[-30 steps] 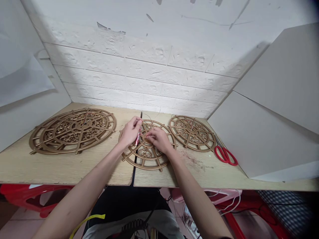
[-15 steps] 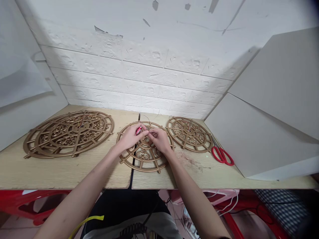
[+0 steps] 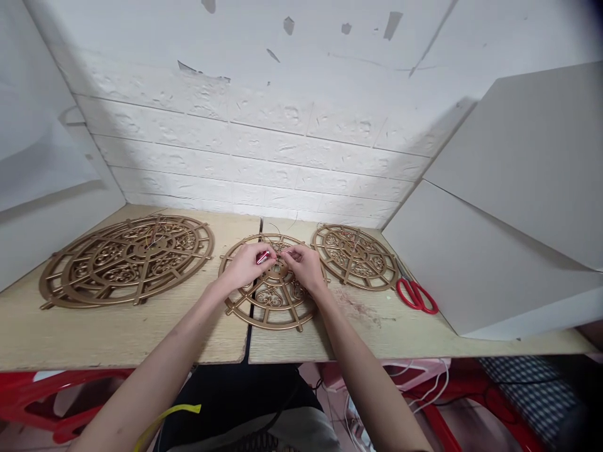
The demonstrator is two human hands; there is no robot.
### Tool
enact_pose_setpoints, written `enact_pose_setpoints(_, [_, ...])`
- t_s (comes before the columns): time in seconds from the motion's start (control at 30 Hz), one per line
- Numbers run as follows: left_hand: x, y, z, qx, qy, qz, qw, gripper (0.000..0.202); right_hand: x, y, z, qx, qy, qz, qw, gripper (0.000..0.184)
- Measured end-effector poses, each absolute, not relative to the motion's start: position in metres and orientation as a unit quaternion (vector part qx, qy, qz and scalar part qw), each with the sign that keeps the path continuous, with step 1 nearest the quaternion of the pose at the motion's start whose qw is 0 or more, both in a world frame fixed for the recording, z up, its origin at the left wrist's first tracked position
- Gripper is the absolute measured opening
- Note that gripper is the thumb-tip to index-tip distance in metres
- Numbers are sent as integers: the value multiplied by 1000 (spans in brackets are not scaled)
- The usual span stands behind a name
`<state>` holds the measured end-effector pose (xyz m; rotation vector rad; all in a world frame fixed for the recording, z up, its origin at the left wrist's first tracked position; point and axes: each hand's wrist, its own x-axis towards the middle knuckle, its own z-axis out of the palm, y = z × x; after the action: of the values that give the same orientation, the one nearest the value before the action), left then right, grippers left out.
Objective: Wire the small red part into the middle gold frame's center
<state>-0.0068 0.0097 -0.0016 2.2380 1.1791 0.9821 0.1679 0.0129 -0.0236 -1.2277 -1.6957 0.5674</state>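
My left hand (image 3: 247, 263) is closed around a small red and silver object (image 3: 264, 257), whose kind I cannot make out. Beside it, my right hand (image 3: 301, 263) has its thumb and fingers pinched together; whatever lies between them is too small to see. Both hands are over the middle of a round gold openwork frame (image 3: 269, 298) with spokes and scrollwork, lying flat on the table (image 3: 217, 336). Thin wires (image 3: 274, 226) rise just behind my fingers. The hands cover the upper part of the frame's hub.
Overlapping gold frames (image 3: 141, 295) lie at left, with thin wires at the centre. Another gold frame (image 3: 346, 279) is at right, near red-handled scissors (image 3: 417, 295). White panels (image 3: 471, 263) flank the table, and a white brick-patterned wall (image 3: 264, 144) stands behind.
My fingertips have drawn slightly apart, and more of the frame's hub shows between them. The red and silver object has tilted a little in my left hand. The whole view has shifted slightly.
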Motion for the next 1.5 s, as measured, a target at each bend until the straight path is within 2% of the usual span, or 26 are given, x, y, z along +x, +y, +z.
enact_pose_setpoints(0.17, [-5, 13, -9, 826, 385, 343, 228, 12, 162, 12, -26, -450, -657, 352, 492, 18])
enact_pose_setpoints(0.3, [-3, 13, -14, 817, 397, 349, 233, 13, 158, 9, -27, -428, -657, 387, 485, 21])
enact_pose_setpoints(0.6, [-3, 9, -13, 788, 439, 373, 217, 10, 158, 6, -27, -437, -708, 331, 446, 29])
enact_pose_setpoints(0.83, [-6, 12, -14, 780, 463, 370, 202, 21, 158, 4, -27, -399, -721, 352, 444, 22])
enact_pose_setpoints(1.27, [-7, 12, -14, 778, 453, 370, 228, 19, 159, 4, -23, -403, -703, 349, 470, 19])
enact_pose_setpoints(1.5, [-7, 9, -9, 763, 476, 387, 204, 12, 160, 5, -22, -373, -685, 400, 481, 36])
